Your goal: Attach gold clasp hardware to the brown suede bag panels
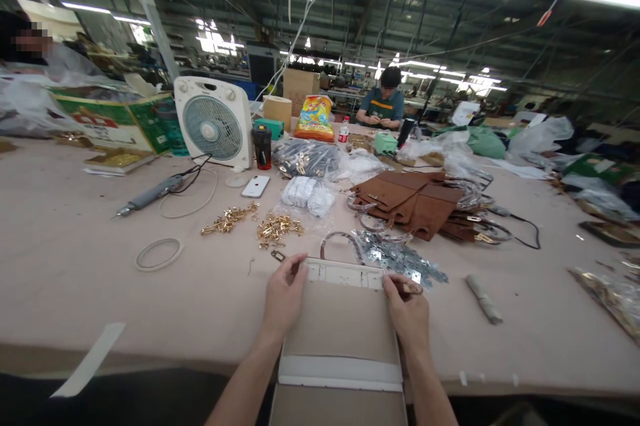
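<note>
A long, flat beige bag panel (345, 326) reaches from the table over its front edge, with a white strip (345, 275) bearing marks and small slots along the far end. My left hand (286, 296) pinches its far left corner, and a small tab with a metal fitting (279, 255) sticks out beyond those fingers. At the far right corner my right hand (407, 309) grips the panel, with a small brown strap piece (413, 288) showing by the fingers. A brown handle loop (343, 237) arches just past the panel's far edge.
Gold-coloured hardware (280, 229) and flat metal plates (400, 256) lie in piles ahead. Brown leather bag pieces (415, 203) are stacked right. A corded power screwdriver (150, 196), tape roll (159, 254), phone (255, 186) and fan (215, 121) stand left. A co-worker (383, 103) sits opposite.
</note>
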`<action>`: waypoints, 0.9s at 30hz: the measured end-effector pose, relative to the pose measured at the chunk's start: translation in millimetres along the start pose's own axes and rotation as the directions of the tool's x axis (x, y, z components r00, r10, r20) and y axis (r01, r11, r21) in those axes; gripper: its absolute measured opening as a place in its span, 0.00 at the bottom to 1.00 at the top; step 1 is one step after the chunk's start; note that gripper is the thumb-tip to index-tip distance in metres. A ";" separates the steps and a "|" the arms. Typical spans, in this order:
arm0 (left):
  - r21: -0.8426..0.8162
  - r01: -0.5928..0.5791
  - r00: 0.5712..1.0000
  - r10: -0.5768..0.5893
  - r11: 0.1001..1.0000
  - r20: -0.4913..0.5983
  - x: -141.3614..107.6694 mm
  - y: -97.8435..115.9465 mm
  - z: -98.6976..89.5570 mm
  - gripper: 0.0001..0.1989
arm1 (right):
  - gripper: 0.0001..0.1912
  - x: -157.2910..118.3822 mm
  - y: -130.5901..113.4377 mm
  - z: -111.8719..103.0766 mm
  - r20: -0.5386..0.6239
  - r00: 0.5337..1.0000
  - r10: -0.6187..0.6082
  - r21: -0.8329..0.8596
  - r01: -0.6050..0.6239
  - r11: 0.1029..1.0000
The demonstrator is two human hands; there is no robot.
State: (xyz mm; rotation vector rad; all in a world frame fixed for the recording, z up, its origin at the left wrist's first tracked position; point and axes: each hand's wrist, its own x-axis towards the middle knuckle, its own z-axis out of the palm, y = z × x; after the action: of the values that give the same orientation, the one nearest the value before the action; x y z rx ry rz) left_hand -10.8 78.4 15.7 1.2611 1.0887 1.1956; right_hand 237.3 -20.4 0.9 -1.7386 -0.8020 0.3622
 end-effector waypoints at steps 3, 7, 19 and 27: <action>0.189 -0.069 0.998 0.067 0.980 0.019 6.3 -7.6 -0.6 0.16 | 0.22 -1.8 5.8 8.2 0.016 1.000 -0.025 -0.052 0.026 0.998; 0.452 -0.243 0.967 0.250 0.858 0.045 8.6 -20.5 -3.1 0.16 | 0.17 -2.9 12.4 13.6 0.041 0.993 -0.112 -0.094 0.116 0.989; 0.564 -0.797 0.555 0.634 0.218 0.539 18.9 -48.2 46.9 0.23 | 0.09 5.0 11.2 4.3 0.062 0.992 -0.107 -0.046 0.110 0.993; 0.551 -0.808 0.541 0.633 0.209 0.553 21.5 -60.3 44.1 0.21 | 0.24 73.3 41.9 -88.6 -0.324 0.945 -0.036 -0.007 0.036 0.999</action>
State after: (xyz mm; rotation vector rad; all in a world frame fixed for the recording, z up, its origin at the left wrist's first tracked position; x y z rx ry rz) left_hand 37.5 98.7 -41.9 2.7997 0.8198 1.2036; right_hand 357.9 -40.9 1.7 -1.7233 -0.5926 0.0457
